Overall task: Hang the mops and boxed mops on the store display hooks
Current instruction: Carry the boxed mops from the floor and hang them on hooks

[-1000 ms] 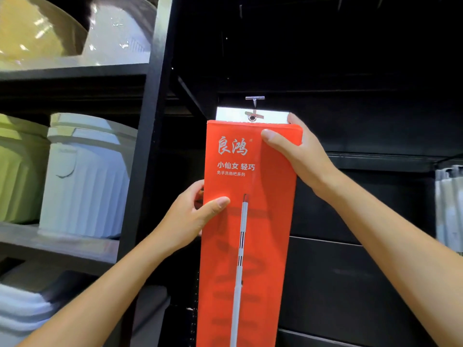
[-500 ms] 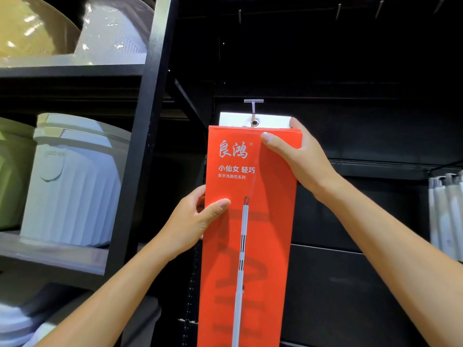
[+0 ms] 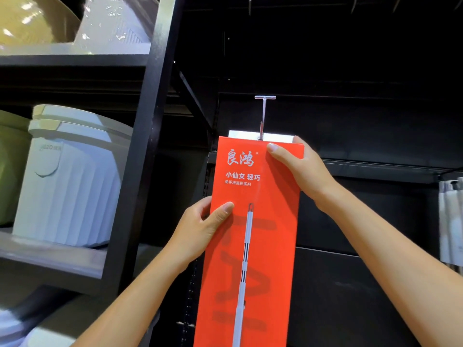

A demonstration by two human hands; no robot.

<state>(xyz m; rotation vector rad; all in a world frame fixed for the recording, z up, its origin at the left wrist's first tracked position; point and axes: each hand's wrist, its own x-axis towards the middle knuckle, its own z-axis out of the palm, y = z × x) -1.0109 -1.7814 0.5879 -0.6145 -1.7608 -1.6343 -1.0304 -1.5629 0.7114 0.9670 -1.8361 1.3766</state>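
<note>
A tall red boxed mop (image 3: 258, 246) with white lettering and a printed mop handle stands upright in front of a black display wall. Its white hang tab (image 3: 240, 135) sits at the tip of a metal display hook (image 3: 263, 113), which comes forward from the wall; the hook's end meets the tab's hole. My left hand (image 3: 200, 229) grips the box's left edge at mid height, thumb on the front. My right hand (image 3: 300, 169) grips the top right corner, thumb across the front face.
Left of a black upright post (image 3: 140, 156), shelves hold a white ribbed bucket (image 3: 67, 181), a green bucket (image 3: 10, 169) and basins above. Pale mop items (image 3: 451, 221) hang at the far right edge. More hooks (image 3: 249, 7) show on the wall above.
The box and both hands sit lower in view than before, and more of the hook's rod shows above the white tab. The grips are unchanged.
</note>
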